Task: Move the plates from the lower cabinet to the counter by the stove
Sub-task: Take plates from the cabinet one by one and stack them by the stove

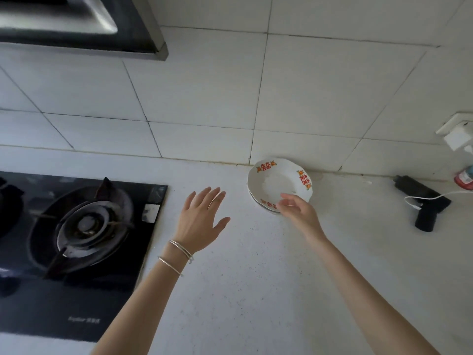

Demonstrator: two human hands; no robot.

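Observation:
A white plate [277,179] with red and orange rim motifs lies tilted on top of another plate, on the white counter [256,278] close to the tiled wall. My right hand [298,210] grips the top plate's near edge with its fingertips. The lower plate shows only as a rim under the top one. My left hand [202,221] hovers flat over the counter left of the plates, fingers spread, holding nothing. Two thin bangles sit on its wrist. The lower cabinet is out of view.
A black gas stove [84,226] with a burner fills the left. A range hood [76,24] hangs above it. At the right lie a black device [422,201] with a white cable, a wall charger [458,137], and a red-capped container [464,176].

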